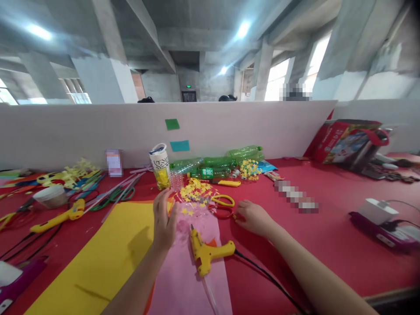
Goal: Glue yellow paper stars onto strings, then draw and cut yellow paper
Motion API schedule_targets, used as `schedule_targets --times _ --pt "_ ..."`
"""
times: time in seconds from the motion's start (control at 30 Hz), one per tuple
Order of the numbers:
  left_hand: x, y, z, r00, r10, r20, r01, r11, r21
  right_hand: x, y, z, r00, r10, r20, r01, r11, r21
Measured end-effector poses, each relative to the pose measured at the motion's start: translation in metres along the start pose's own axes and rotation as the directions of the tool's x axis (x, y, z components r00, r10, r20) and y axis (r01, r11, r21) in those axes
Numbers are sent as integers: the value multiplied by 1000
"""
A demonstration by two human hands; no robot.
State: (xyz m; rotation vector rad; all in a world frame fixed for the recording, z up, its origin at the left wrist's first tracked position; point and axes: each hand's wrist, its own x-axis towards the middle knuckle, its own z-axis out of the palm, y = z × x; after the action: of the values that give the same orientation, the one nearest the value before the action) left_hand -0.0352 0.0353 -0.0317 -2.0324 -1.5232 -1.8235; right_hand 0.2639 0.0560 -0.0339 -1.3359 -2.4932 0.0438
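Note:
My left hand (165, 221) is raised over the edge between a yellow sheet (108, 245) and a pink sheet (193, 284), its fingers loosely apart and nothing visible in them. My right hand (253, 217) rests low on the red table with curled fingers, a tiny yellow star (234, 216) at the fingertips. Just left of it lie scissors (223, 201) with yellow and red handle loops. Below, a yellow glue gun (205, 251) lies on the pink sheet, nozzle pointing away, a clear glue stick in its rear. Many yellow stars (197, 190) are heaped beyond the hands.
Green plastic bottles (213, 168), a patterned white cup (159, 159) and a yellow utility knife (229, 183) lie toward the white partition (210, 127). Another glue gun (61, 216) is at left. A power strip (382, 229) and a red box (341, 142) stand at right. The glue gun's black cord (269, 278) runs under my right forearm.

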Motion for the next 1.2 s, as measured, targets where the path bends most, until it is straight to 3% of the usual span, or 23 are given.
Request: schedule_targets --times 0.17,0.3,0.47,0.63,0.73,0.93,1.07,1.13,1.2 --pt "-3 11 -2 992 105 -64 -105 994 7 4 -18 8 998 -21 60 32 981 -192" --pt "-3 8 -2 991 112 -73 -112 994 5 6 -21 14 996 -43 72 59 967 -248" --pt "-1 -2 -5 994 -2 -108 -1 1000 -22 4 -18 16 998 -57 19 59 980 -192" --pt "-2 -11 -9 976 -181 -119 172 982 -79 3 -23 10 985 -18 -173 10 999 -45" --pt "-4 -9 -9 975 -212 -67 204 973 -104 4 -27 11 958 5 -287 16 997 71" --pt "-11 1 -11 987 -159 9 159 980 -123 9 -40 17 901 3 -433 112 964 240" --pt "-18 14 -15 993 -14 117 32 988 -149 7 -51 14 861 -33 -508 196 942 271" --pt "-20 25 -15 967 108 232 -65 980 -186 5 -58 11 834 -76 -546 253 933 256" --pt "-22 37 -12 914 148 378 -65 973 -223 5 -66 6 800 -147 -581 329 918 221"
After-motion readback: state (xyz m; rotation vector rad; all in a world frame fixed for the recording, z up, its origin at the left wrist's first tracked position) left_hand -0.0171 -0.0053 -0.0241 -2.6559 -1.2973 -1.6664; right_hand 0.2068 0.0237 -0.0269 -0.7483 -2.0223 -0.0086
